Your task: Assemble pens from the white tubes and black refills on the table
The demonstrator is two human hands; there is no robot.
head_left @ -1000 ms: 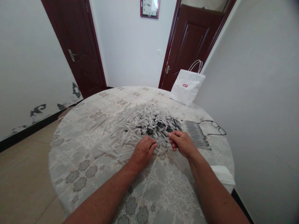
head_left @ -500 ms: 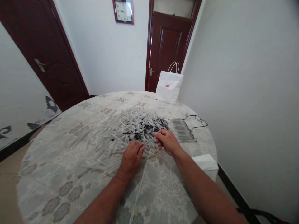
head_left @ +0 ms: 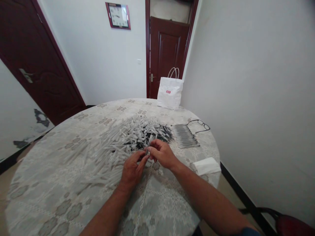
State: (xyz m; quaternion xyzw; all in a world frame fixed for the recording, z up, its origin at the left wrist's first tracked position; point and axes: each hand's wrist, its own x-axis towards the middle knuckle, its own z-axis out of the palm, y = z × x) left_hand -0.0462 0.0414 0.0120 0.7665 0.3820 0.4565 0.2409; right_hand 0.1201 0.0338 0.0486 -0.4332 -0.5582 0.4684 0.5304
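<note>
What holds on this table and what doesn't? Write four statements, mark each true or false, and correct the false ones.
1. The white handled bag stands upright. True.
2. The black-framed glasses lie inside the bag. False: the glasses lie beside the row of slim, clear-and-grey sticks.
3. The hands are far apart. False: the left hand and right hand meet at a slim grey tube.
4. Black pieces show among the pale tubes. True.

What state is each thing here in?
Left hand: pinching a slim tube
Right hand: pinching it too
Loose pile: jumbled
Row of thin sticks: side by side
Glasses: unfolded
Bag: upright, handles up
Left door: shut
Far door: looks shut
Clock: hung on wall
</note>
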